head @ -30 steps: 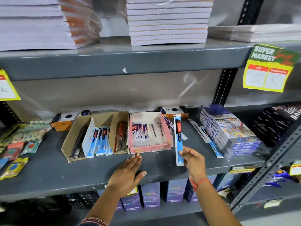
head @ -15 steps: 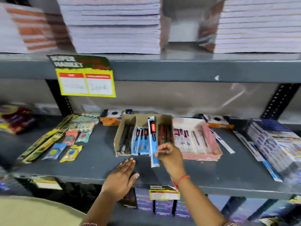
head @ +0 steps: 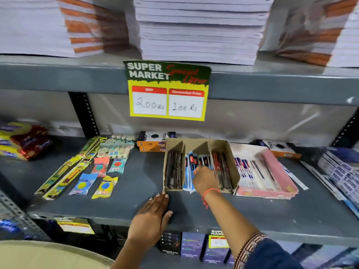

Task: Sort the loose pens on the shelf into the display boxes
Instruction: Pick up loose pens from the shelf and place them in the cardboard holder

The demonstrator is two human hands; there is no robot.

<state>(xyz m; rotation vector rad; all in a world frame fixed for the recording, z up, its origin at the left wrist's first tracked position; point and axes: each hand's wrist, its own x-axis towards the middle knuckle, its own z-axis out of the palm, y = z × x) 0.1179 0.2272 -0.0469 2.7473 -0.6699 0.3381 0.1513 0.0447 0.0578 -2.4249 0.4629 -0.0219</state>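
Observation:
A brown cardboard display box (head: 230,152) on the grey shelf (head: 252,214) has three slots: black pens (head: 173,169) on the left, blue-packed pens (head: 189,162) in the middle, red pens (head: 223,169) on the right. My right hand (head: 205,178) reaches into the middle slot, fingers curled on a blue pen pack lying there. Flat on the shelf lies my left hand (head: 153,216), its fingertips by the box's front left corner. A pink display box (head: 275,171) of white-and-blue pens sits to the right. Loose packed pens (head: 295,178) lie beyond it.
Small coloured packets (head: 101,167) and long yellow-green packs (head: 64,175) lie at the left, with snack bags (head: 23,140) further left. Orange-and-black boxes (head: 153,142) stand behind. Stacked blue boxes (head: 342,167) fill the right. A price sign (head: 167,92) hangs from the upper shelf of notebooks.
My right hand carried the blue pen pack from beside the pink box leftward and down into the brown box's middle slot. The view swung left. My left hand stayed flat on the shelf.

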